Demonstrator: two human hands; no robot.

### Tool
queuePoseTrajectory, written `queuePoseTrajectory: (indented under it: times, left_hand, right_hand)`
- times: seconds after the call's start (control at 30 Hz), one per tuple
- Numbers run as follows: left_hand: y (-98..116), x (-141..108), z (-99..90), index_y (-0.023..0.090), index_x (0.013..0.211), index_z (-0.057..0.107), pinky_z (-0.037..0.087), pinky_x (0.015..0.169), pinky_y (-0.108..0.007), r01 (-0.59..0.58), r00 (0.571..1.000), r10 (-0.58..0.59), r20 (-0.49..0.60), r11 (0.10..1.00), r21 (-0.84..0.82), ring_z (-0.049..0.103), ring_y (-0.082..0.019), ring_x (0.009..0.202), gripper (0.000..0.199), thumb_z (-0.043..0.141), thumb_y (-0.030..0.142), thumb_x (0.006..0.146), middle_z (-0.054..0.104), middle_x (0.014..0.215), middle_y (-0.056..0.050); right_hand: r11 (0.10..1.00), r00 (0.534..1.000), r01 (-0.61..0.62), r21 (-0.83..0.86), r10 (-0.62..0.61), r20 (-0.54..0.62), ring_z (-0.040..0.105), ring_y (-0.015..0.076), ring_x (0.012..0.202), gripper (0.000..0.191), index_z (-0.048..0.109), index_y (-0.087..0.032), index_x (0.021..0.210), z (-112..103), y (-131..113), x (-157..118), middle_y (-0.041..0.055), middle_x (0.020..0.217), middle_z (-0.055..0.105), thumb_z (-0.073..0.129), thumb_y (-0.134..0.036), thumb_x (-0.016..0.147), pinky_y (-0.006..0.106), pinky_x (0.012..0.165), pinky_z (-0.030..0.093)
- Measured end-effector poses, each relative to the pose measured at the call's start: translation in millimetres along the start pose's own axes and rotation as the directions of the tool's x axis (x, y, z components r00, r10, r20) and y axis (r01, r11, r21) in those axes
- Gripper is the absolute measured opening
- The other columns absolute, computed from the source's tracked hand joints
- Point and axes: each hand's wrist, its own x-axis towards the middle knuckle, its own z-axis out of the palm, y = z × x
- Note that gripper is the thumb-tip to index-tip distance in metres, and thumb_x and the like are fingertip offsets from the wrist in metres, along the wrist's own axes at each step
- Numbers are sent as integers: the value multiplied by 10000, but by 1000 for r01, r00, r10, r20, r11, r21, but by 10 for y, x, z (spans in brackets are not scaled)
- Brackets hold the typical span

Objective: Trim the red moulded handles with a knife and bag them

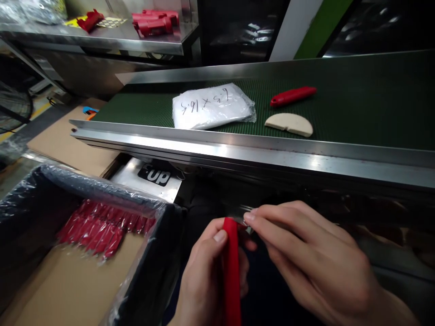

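My left hand is closed round a long, narrow red plastic piece, held upright with the thumb pressed on its side near the top. Just right of its upper end, my right hand pinches with thumb and forefinger. Something thin and shiny shows at those fingertips, too small to name. On the green conveyor belt beyond lie a red plastic handle with a hole at one end and a cream half-round block with a small notch.
A packet of white bags marked with handwriting lies on the belt, behind a metal rail. At left stands a plastic-lined bin holding several bagged red pieces. Red moulded parts rest on a metal shelf.
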Motion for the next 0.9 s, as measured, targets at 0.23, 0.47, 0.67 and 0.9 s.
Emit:
queuePoseTrajectory:
  times: [0.23,0.47,0.67,0.9]
  left_hand:
    - [-16,-14,-11,175,936,591,335,448,-194,3,1000,-1,-22,997,74,394,-105,477,301,360,365,963,497,599,-6]
    - [-13,-19,-29,169,903,581,298,447,-214,1,998,7,-57,990,144,404,-118,474,315,389,412,955,487,574,-5]
    - [15,14,-33,166,1011,595,333,448,-203,3,997,2,-78,998,60,387,-109,492,302,452,421,937,467,598,12]
    - [61,84,-69,184,993,620,381,457,-176,-27,997,32,-73,998,64,446,-93,560,278,468,412,940,586,883,-41]
  right_hand:
    - [999,1000,-10,-35,11,25,539,206,985,354,626,-58,1225,10,-12,-53,140,1104,623,515,-13,892,364,808,489]
    - [999,1000,-4,-42,5,26,549,194,956,349,633,-76,1216,42,-11,-68,121,1086,639,536,-20,885,345,783,496]
    - [998,998,18,-54,-14,59,553,187,906,365,640,-97,1209,57,-63,-108,101,1101,651,503,-26,879,333,731,487]
    - [996,997,36,-86,-30,67,569,185,822,326,683,-151,1146,87,-142,-162,65,1050,697,550,-67,861,320,650,480]
